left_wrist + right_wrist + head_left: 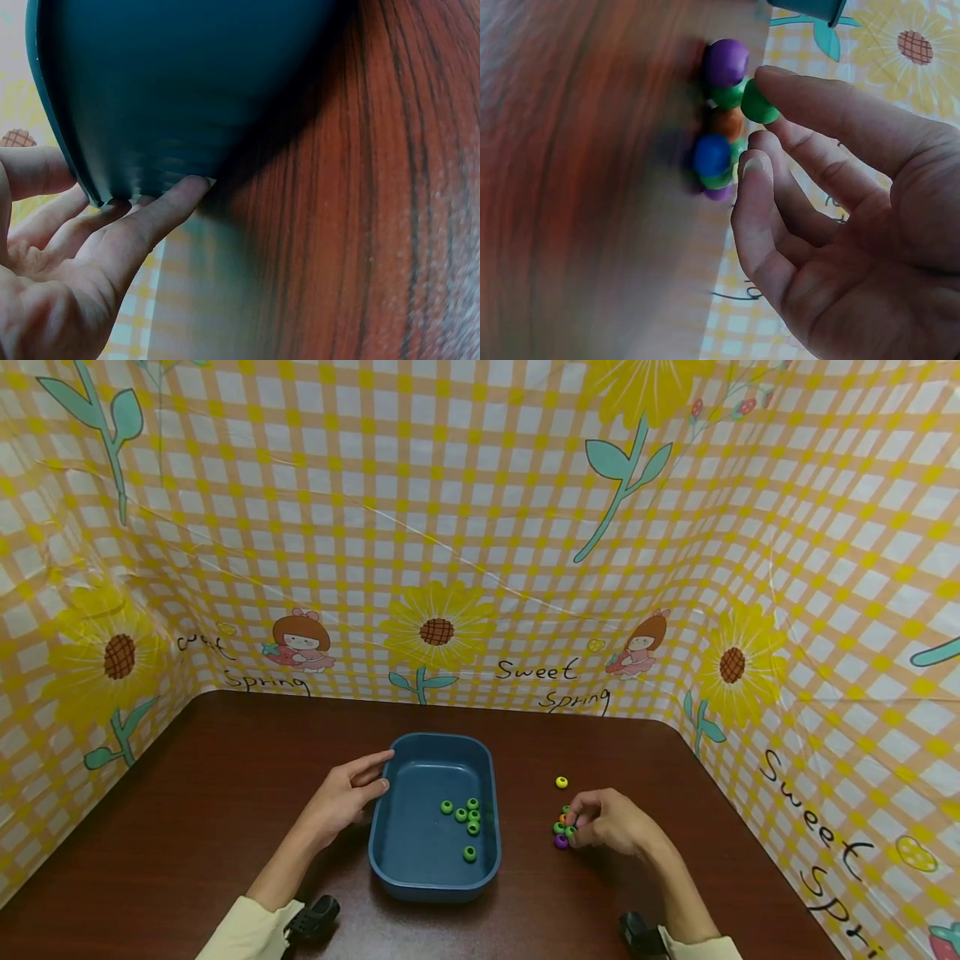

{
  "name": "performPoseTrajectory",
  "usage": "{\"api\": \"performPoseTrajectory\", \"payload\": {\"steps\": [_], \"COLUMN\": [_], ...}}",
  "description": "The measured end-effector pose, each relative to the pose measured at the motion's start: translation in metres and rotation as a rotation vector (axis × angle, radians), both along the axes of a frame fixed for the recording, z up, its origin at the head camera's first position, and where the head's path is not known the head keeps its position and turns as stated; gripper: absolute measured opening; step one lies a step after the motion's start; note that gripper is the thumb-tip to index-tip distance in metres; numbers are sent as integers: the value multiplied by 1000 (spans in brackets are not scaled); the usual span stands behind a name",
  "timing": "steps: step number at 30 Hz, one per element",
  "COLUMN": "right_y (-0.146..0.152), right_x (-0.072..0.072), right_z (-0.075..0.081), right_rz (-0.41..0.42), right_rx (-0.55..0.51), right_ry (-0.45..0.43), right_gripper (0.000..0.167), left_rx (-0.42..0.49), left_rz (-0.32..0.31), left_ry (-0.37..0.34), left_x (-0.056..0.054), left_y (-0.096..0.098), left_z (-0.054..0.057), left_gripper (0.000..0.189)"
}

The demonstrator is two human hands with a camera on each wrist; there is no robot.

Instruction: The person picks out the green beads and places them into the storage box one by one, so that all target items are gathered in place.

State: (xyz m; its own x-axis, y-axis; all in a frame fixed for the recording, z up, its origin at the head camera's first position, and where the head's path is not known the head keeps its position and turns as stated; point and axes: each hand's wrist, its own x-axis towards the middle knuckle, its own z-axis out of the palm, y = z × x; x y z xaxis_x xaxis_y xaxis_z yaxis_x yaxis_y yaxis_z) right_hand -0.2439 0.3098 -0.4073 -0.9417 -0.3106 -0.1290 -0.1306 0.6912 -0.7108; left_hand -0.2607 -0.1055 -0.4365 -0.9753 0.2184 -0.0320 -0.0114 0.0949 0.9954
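A blue rectangular tub (pixel 435 887) stands on the dark table with several green beads (pixel 461 815) inside. Against its left wall rests my left hand (pixel 341 797); in the left wrist view the fingers (pixel 161 214) lie nearly straight along the outer wall, and the thumb is at the rim. To the right of the tub, my right hand (pixel 617 822) pinches a green bead (pixel 760 103) between thumb and forefinger. Close beside it sits a small cluster with a purple bead (pixel 727 62), an orange bead (pixel 726 124), a blue bead (pixel 712 155) and other green ones.
A yellow bead (pixel 562 782) lies apart, farther back than the cluster. The wooden tabletop (pixel 247 760) is bounded at the back and sides by a yellow checked cloth (pixel 352 635) with printed flowers.
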Motion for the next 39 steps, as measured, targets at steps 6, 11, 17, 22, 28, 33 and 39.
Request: {"api": "performPoseTrajectory", "payload": {"steps": [6, 11, 17, 22, 28, 33, 39], "right_y": [-7, -11, -20, -29, -39, -48, -65], "right_x": [2, 3, 5, 7, 8, 9, 7], "right_z": [7, 11, 17, 19, 22, 25, 27], "right_rz": [-39, -33, -10, 5, 2, -25, -52], "right_rx": [-3, -6, -41, -33, -25, -35, -55], "right_ry": [7, 20, 27, 57, 103, 145, 183], "right_gripper": [21, 17, 19, 19, 18, 16, 14], "left_rx": [9, 11, 16, 13, 11, 9, 14], "left_rz": [-9, -9, -6, -9, -10, -15, -13], "left_ry": [0, -4, -3, 2, 4, 3, -1], "left_x": [-1, -1, -2, -1, -1, -2, -2], "left_y": [1, 1, 0, 0, -1, -1, -2], "left_z": [0, 0, -1, -2, -1, 0, -1], "left_gripper": [52, 52, 52, 52, 52, 52, 52]}}
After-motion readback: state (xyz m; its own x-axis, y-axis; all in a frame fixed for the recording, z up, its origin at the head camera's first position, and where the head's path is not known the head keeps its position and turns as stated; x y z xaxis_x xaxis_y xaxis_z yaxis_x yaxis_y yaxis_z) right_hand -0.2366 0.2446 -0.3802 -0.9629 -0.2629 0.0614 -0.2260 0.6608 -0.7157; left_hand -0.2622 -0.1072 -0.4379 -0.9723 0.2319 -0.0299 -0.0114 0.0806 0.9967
